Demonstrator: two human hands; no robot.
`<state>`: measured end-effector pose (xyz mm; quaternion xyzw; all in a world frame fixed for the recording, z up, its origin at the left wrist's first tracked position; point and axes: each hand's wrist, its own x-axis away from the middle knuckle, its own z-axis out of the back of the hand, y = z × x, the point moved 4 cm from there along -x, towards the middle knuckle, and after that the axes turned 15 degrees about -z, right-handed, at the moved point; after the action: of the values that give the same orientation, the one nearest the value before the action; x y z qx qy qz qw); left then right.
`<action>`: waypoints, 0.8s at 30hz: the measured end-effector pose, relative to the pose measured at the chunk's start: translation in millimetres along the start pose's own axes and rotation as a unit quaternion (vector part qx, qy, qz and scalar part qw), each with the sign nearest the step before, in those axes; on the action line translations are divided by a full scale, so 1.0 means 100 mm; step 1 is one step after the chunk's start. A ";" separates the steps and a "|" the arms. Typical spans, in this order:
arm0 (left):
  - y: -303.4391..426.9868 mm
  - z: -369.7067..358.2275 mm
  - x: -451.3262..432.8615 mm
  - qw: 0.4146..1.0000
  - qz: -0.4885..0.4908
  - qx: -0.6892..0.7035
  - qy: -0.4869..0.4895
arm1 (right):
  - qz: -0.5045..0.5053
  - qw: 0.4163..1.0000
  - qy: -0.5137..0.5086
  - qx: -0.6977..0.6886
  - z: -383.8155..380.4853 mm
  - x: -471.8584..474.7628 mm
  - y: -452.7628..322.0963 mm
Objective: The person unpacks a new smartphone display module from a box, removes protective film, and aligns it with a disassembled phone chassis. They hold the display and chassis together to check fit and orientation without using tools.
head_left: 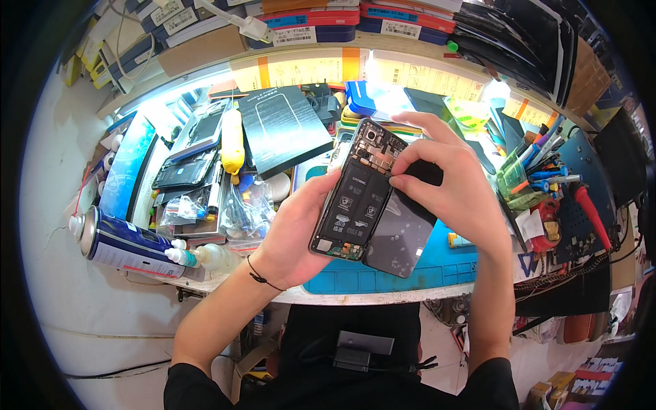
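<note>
My left hand (300, 230) grips an opened smartphone (315, 233) along its left side, tilted above the bench. Its inside faces me: a black battery (353, 205) fills the middle, with a camera module (370, 135) and circuit board at the top and a small green board (341, 250) at the bottom. On my right hand (456, 174), thumb and index fingertips meet at the phone's upper right edge; whether anything thin lies between them is hidden. Behind the phone is a dark glossy panel (397, 241) with bubble-like spots. Whether it is joined to the phone cannot be seen.
Under the hands lies a blue silicone work mat (446, 269). A black box (287, 128), phone parts and plastic bags crowd the left, near a spray can (130, 246) and small bottles (210, 256). Pens and tools (543, 169) stand right, beside a red-handled tool (589, 212).
</note>
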<state>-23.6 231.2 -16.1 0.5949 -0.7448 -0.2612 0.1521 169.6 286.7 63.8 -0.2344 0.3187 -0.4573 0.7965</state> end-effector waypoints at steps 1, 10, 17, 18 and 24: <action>0.00 0.00 0.00 1.000 -0.001 0.008 -0.005 | -0.004 1.000 -0.001 -0.002 -0.01 -0.01 0.00; -0.01 0.00 0.01 1.000 -0.010 0.022 -0.018 | -0.023 0.999 0.020 -0.017 -0.05 -0.02 0.02; -0.01 -0.01 0.01 1.000 -0.017 -0.020 -0.004 | -0.029 0.999 0.017 -0.023 -0.06 -0.03 0.01; -0.01 0.00 0.02 1.000 -0.015 -0.028 -0.003 | -0.033 0.999 0.012 -0.029 -0.06 -0.03 0.01; -0.02 0.00 0.02 0.998 -0.033 -0.062 0.005 | -0.048 0.998 0.012 -0.037 -0.07 -0.04 0.00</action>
<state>-22.6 228.9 -17.6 0.6094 -0.7067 -0.3090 0.1835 162.9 289.3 60.1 -0.2735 0.3336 -0.4860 0.7601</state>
